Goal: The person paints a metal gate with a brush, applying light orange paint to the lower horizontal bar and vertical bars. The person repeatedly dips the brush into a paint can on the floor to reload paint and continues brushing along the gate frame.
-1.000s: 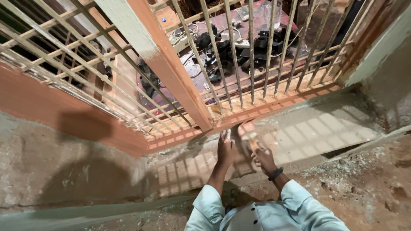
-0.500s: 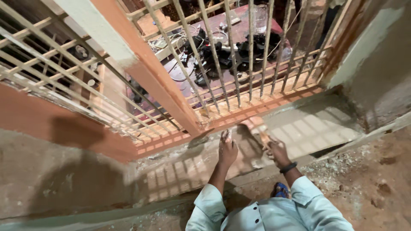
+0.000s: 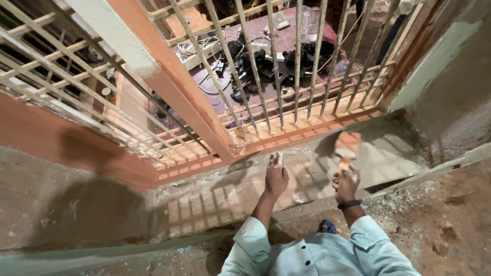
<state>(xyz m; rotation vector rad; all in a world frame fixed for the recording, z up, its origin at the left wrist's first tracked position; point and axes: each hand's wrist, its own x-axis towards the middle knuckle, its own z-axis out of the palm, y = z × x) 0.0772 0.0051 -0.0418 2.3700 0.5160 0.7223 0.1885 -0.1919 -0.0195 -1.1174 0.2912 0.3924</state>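
Brush (image 3: 347,148) upright above gripping right hand (image 3: 346,185)

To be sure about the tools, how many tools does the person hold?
2. A wide flat scraper is in the right hand, raised near the sill. A small pale tool is in the left hand, against the wall.

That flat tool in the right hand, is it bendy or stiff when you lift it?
The flat tool probably stays stiff: its broad blade stands straight above the right hand, without drooping. It looks fairly light, since one hand holds it up by the narrow handle.
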